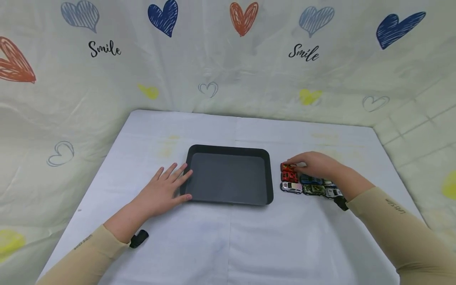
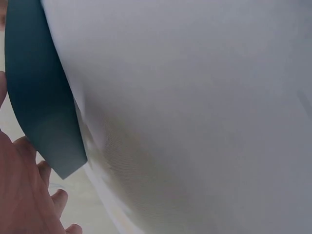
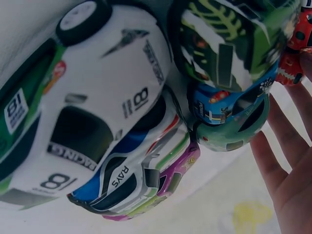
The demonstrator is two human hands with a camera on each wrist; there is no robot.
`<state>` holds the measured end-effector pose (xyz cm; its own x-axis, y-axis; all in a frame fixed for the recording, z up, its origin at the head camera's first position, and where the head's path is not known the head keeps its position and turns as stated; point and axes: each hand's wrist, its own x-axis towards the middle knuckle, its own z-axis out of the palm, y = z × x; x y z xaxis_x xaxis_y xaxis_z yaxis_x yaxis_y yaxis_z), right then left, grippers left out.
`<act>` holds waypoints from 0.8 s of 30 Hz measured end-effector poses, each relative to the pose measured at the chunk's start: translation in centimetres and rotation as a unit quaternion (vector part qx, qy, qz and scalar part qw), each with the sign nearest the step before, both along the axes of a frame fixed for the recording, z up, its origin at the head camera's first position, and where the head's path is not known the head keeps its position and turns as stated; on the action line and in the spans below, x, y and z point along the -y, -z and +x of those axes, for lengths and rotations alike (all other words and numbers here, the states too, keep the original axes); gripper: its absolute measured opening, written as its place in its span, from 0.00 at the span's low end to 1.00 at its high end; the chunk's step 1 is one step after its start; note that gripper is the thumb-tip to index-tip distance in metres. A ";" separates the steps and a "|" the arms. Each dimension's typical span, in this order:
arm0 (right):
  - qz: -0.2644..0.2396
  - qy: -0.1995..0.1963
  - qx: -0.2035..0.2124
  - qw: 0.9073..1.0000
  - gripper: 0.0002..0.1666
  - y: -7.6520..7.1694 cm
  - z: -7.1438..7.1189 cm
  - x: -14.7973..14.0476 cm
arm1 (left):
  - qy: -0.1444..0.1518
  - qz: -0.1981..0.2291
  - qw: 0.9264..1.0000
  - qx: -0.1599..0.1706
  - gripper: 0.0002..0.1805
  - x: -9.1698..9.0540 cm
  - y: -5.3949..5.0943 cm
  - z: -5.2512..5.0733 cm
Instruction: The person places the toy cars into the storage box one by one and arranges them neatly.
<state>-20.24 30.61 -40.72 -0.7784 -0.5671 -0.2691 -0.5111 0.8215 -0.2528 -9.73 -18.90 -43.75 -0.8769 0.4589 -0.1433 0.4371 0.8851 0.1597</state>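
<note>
A dark grey rectangular tray [image 1: 229,201] lies on the white-covered table. My left hand [image 1: 162,194] is spread with straight fingers, its fingertips and thumb at the tray's left rim; the left wrist view shows that hand [image 2: 22,180] beside the tray's wall [image 2: 46,97]. To the tray's right, several toy cars stand packed together in rows. My right hand [image 1: 315,164] pinches the orange-red toy car [image 1: 287,167] at the back left of the group. Below that car are a red car [image 1: 289,176] and a silver-white car [image 1: 291,187]. The hand and forearm partly cover other cars.
In the right wrist view, a white racing car [image 3: 112,83], a green patterned car [image 3: 229,44] and a blue car [image 3: 219,105] sit close together. Behind the table hangs a pale cloth [image 1: 228,99] printed with hearts. A black wrist strap piece [image 1: 139,238] shows under the left sleeve.
</note>
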 end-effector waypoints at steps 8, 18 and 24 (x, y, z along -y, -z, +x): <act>-0.006 -0.003 0.022 1.000 0.24 0.4 -0.5 0.1 | 0.001 0.002 1.000 0.001 0.46 0.0 0.0 -0.1; -0.018 0.002 0.013 1.000 0.24 0.7 -0.8 0.3 | 0.002 -0.001 1.000 -0.004 0.46 0.0 0.0 0.0; -0.008 0.008 0.017 1.000 0.25 0.7 -1.0 0.5 | 0.002 -0.005 1.000 -0.004 0.46 0.0 0.1 0.0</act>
